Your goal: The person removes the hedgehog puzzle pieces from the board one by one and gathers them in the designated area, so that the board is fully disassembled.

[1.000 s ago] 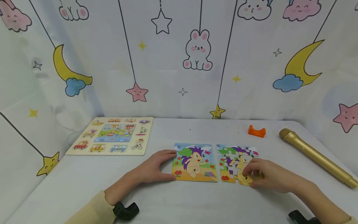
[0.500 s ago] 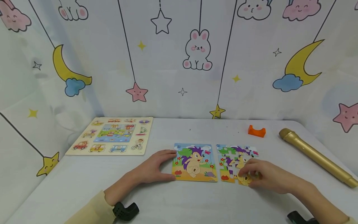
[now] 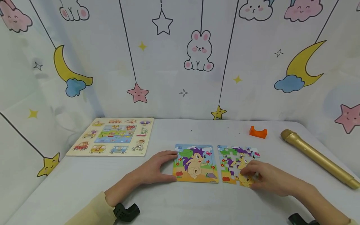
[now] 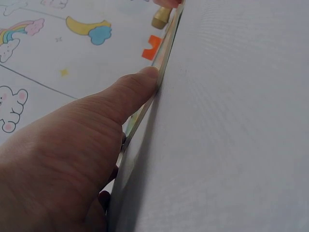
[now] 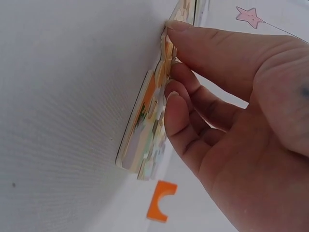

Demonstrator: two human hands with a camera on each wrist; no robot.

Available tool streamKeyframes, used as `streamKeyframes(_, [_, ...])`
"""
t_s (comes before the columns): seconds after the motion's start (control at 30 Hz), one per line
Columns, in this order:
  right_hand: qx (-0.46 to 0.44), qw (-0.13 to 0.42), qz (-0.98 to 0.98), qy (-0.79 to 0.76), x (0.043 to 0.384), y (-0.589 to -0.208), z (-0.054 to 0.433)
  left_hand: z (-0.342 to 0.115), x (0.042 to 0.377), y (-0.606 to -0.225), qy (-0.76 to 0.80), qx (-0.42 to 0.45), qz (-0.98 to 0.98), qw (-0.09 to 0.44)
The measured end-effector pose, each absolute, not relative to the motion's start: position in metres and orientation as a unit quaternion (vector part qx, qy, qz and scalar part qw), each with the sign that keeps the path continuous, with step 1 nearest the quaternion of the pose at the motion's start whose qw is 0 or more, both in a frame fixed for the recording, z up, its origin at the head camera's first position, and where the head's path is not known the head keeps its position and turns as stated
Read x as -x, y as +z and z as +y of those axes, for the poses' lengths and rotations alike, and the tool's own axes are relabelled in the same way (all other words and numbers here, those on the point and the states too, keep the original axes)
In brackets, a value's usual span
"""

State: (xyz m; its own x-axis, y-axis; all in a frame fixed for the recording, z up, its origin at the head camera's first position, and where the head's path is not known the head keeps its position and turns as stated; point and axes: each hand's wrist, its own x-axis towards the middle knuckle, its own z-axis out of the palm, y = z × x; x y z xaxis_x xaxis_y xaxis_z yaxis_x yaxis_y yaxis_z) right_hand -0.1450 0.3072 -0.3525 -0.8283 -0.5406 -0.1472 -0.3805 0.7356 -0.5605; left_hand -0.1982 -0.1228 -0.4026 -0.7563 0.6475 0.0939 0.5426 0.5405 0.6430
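A square hedgehog picture board (image 3: 195,165) lies on the white table. My left hand (image 3: 153,167) rests at its left edge, thumb low and fingers higher up, touching the side. In the left wrist view the thumb (image 4: 137,87) lies straight along the board's edge. Just right of the board is a hedgehog jigsaw (image 3: 228,162) of several pieces with gaps between them. My right hand (image 3: 271,178) pinches a yellow puzzle piece (image 3: 245,180) at the jigsaw's lower middle, between thumb and fingers. That hand hides the jigsaw's lower right part.
A cream vehicle puzzle board (image 3: 118,150) lies at the back left. Behind the jigsaw stands a small orange notched block (image 3: 258,132). A gold microphone (image 3: 317,157) lies slanted at the right. A patterned cloth (image 3: 168,68) hangs behind and beside the table.
My right hand has shifted slightly left with the yellow puzzle piece. The left hand and the picture board have stayed in place.
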Motion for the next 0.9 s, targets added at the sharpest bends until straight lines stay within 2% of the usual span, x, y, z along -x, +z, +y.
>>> streamKeyframes(0.3, [0.249,0.153,0.922,-0.254,0.144,-0.351,0.31,-0.122,0.198,-0.401,0.334,-0.34,0.876,0.08])
streamKeyframes(0.6, [0.252,0.114,0.926,-0.257,0.144,-0.344,0.315,-0.123,0.198,-0.402,0.334,-0.339,0.876,0.077])
streamKeyframes(0.7, [0.262,0.074,0.925,-0.264,0.145,-0.34,0.316,-0.123,0.198,-0.403,0.34,-0.336,0.875,0.075])
streamKeyframes(0.9, [0.257,-0.053,0.931,-0.253,0.149,-0.331,0.316,-0.123,0.196,-0.401,0.368,-0.311,0.875,0.053])
